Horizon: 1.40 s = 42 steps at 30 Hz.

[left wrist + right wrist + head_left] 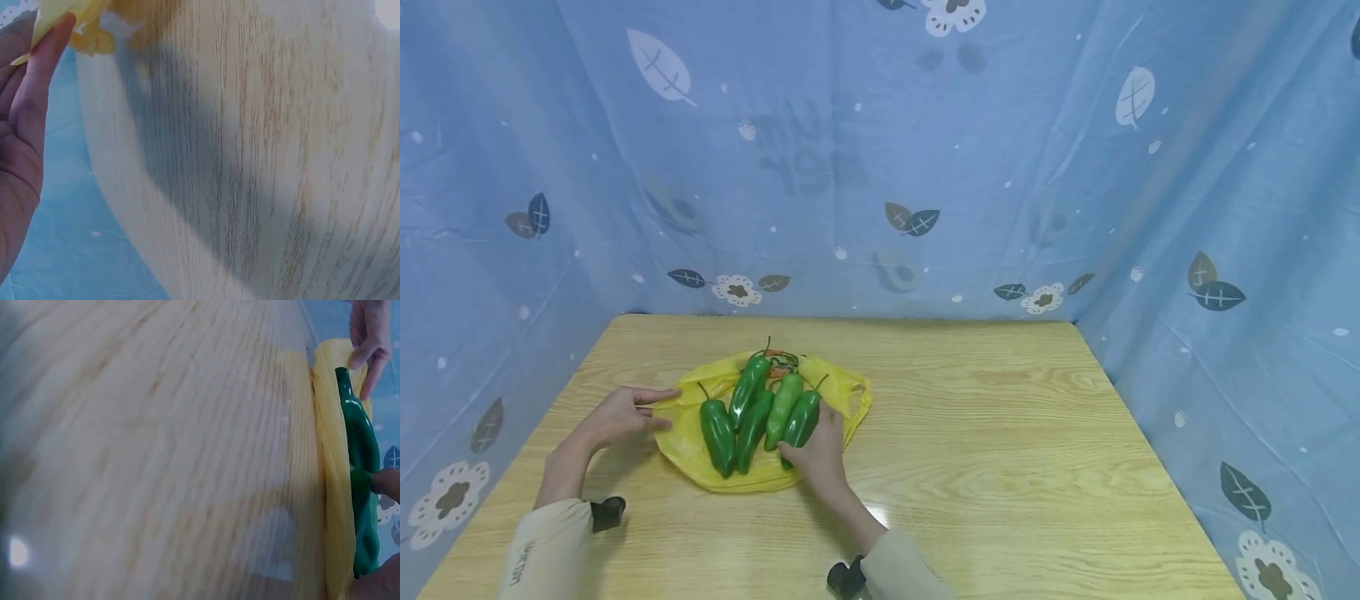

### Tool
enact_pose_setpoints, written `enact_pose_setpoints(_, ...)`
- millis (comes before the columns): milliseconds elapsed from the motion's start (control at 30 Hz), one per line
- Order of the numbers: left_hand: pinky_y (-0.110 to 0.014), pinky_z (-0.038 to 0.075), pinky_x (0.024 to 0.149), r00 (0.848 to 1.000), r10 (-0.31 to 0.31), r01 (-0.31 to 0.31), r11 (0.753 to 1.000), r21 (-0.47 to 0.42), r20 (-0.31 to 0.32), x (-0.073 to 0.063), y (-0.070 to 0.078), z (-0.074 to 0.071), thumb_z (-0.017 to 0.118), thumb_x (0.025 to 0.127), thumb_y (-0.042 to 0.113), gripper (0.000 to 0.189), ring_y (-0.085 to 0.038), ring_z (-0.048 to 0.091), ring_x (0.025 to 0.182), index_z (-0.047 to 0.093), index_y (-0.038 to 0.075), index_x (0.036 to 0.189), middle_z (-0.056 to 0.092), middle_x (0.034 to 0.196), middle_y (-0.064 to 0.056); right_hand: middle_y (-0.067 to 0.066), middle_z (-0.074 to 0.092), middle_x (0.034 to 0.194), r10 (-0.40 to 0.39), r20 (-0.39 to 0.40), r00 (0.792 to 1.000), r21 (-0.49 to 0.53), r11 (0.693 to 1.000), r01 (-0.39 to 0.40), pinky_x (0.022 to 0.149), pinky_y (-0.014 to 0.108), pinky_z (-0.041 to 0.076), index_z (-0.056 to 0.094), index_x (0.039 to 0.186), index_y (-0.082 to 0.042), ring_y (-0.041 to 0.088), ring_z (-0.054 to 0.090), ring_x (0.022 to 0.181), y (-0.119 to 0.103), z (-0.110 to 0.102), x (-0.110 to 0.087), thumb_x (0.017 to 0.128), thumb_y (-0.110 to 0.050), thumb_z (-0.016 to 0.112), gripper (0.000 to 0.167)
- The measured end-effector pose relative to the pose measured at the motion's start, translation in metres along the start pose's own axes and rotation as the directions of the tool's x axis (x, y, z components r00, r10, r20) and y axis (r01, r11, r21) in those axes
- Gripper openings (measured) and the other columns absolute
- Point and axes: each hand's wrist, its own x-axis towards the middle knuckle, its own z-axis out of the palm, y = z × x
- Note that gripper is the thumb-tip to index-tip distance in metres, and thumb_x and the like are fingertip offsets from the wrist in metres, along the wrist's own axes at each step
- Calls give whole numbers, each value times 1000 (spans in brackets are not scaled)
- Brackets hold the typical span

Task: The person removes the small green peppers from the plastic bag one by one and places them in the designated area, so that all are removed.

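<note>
A yellow plastic bag (pixel 688 454) lies spread on the wooden table with several long green chili peppers (pixel 718 437) on it, their thin stems pointing mostly away from me. My left hand (pixel 617 417) pinches the bag's left edge between thumb and fingers; the left wrist view shows the thin yellow plastic (pixel 94 37) at the fingertips. At the right side of the group, my right hand (pixel 823 450) grips the rightmost green pepper (pixel 802 417), thumb on the near side and fingers partly hidden behind it. Small reddish and dark green pieces (pixel 782 364) show behind the peppers.
The pale wooden table (pixel 1000 450) extends to the right of the bag. Blue patterned cloth (pixel 850 167) hangs behind the table and along both sides. A bag handle loop (pixel 861 400) lies at the right of the bag.
</note>
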Motion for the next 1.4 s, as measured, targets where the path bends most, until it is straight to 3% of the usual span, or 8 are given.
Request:
enact_pose_setpoints(233, -53, 48, 89, 1000, 18, -18, 1000, -9, 6, 0, 0, -1, 75, 83, 14, 58, -51, 52, 112, 52, -8, 131, 47, 134, -31, 14, 44, 112, -30, 37, 999, -120, 992, 34, 80, 31, 49, 41, 131, 7, 20, 44, 98, -5, 0, -1, 70, -9, 76, 73)
enact_pose_setpoints(400, -54, 47, 91, 999, 35, -35, 999, -6, 4, -1, 1, -1, 74, 84, 15, 57, -52, 51, 113, 52, -8, 131, 47, 134, -32, 12, 45, 94, -61, 42, 997, -301, 951, 71, 66, 24, 49, 44, 118, 18, 15, 46, 80, -8, -3, 1, 71, -12, 79, 66)
enact_pose_setpoints(567, -57, 44, 93, 1000, 31, -31, 1000, -1, 5, -3, 2, -2, 73, 85, 17, 57, -54, 49, 115, 52, -8, 132, 47, 135, -31, 24, 53, 103, -30, 65, 997, -348, 936, 51, 72, 27, 55, 41, 123, 23, 24, 60, 85, -11, -4, 2, 73, -16, 84, 77)
enact_pose_setpoints(700, -58, 43, 93, 1000, 28, -28, 1000, -4, 11, -2, 2, -2, 73, 85, 17, 57, -55, 48, 115, 52, -8, 132, 46, 135, -32, 34, 55, 110, 18, 66, 998, -344, 939, 6, 76, 34, 57, 34, 130, 24, 35, 63, 92, -12, -6, 4, 75, -15, 83, 84)
enact_pose_setpoints(867, -58, 43, 93, 1000, 18, -18, 1000, 0, 15, -2, 2, -1, 72, 85, 17, 57, -56, 47, 115, 51, -9, 132, 45, 135, -33, 19, 56, 86, 9, 40, 999, -294, 956, 3, 52, 24, 50, 40, 127, 21, 19, 56, 67, -7, -9, 8, 77, -10, 74, 68)
enact_pose_setpoints(1100, -57, 46, 91, 1000, 20, -20, 1000, 11, 16, -2, 4, -1, 73, 86, 18, 58, -56, 48, 114, 51, -9, 132, 45, 134, -35, 1, 48, 65, -69, -1, 998, -186, 980, 68, 41, 15, 38, 55, 98, 6, 7, 44, 53, 4, -12, 10, 79, -7, 75, 30)
enact_pose_setpoints(1233, -52, 49, 88, 1000, 8, -8, 999, 31, 6, -2, 4, -1, 73, 85, 20, 58, -53, 48, 116, 52, -7, 132, 47, 133, -33, -2, 49, 61, -77, 0, 997, -133, 988, 76, 40, 15, 38, 54, 85, 0, 4, 44, 50, 8, -15, 12, 77, -7, 75, 23)
enact_pose_setpoints(1400, -59, 40, 95, 1000, -8, 8, 999, 31, -3, -1, 3, -2, 74, 84, 19, 58, -54, 38, 124, 54, -7, 131, 48, 133, -32, -3, 50, 59, -104, -10, 994, -131, 986, 102, 40, 12, 39, 56, 80, -2, 2, 44, 49, 9, -21, 13, 73, -10, 75, 23)
